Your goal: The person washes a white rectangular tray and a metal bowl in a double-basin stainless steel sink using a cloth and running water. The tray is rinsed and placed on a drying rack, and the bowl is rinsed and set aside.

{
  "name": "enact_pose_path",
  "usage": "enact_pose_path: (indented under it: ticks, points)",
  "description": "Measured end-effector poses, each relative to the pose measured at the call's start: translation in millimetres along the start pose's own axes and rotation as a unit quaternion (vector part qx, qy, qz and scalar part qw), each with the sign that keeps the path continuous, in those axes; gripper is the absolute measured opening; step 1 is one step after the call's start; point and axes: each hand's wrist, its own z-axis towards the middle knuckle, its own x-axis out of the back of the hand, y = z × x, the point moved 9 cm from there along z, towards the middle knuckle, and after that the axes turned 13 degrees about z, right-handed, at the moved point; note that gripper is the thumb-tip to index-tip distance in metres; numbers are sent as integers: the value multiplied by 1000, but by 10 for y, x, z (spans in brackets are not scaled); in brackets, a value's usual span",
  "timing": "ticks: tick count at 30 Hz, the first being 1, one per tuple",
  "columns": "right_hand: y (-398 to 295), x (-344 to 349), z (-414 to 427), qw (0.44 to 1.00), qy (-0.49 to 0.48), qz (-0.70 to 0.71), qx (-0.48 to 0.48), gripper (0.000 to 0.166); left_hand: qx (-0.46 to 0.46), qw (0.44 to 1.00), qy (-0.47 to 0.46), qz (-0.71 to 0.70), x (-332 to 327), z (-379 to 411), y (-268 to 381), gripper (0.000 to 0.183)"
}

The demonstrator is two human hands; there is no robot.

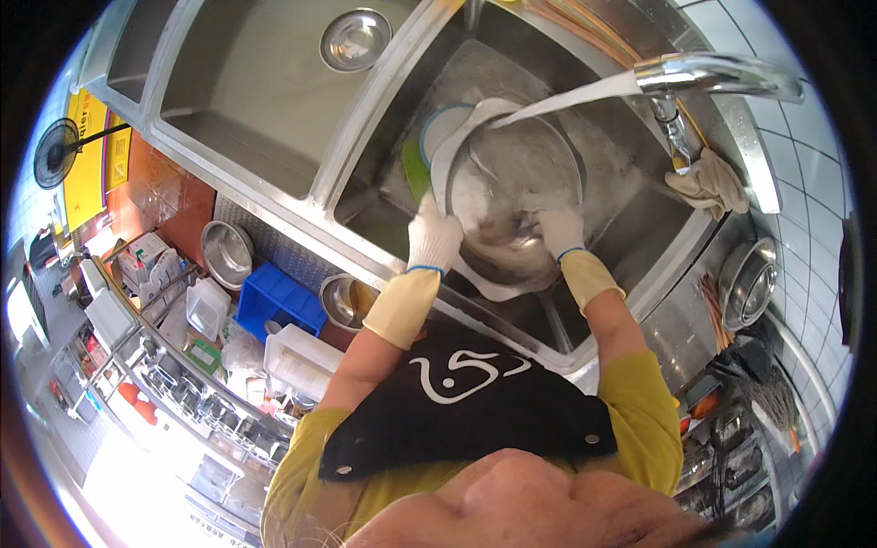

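Note:
A wide metal pan (507,291) with a wavy pale rim sits in the right-hand sink basin (384,147). My left hand (434,236), in a white knit glove with a cream rubber cuff, grips the pan's near-left rim. My right hand (563,229), gloved the same way, reaches into the pan's right side. Its fingers are blurred, and something shiny lies beside them; whether they hold it is unclear. Water (575,98) streams from a chrome faucet (706,74) into the pan. A blue-edged white round item (442,130) and a green item (414,171) are partly hidden beneath the pan.
In the left sink basin (240,89), a steel bowl (356,40) rests in cloudy water. A cloth glove (712,181) hangs below the faucet. Steel bowls (750,284) stand at right. Lower left are a blue crate (279,301) and a white plastic bin (301,363).

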Motion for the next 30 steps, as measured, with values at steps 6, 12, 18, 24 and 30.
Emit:
enact_pose_path:
  ticks: [6, 12, 18, 24, 30]
  points:
    - [-265, 347, 904, 942, 294, 137, -81, 33, 27, 999, -41, 12, -145, -5, -49, 43]
    - [-1175, -504, 940, 866, 153, 464, 106, 32, 43, 999, -10, -9, -100, 42, -48, 48]
    - [-1135, -823, -107, 928, -146, 333, 77, 32, 51, 993, 70, -77, 71, 63, -97, 36]
    - [62, -87, -107, 984, -21, -173, -22, 26, 6, 996, 30, -88, 63, -48, 51, 37]
    - [-361, 212, 765, 930, 360, 20, 69, 38, 4, 998, 3, -63, -21, -67, 76, 37]
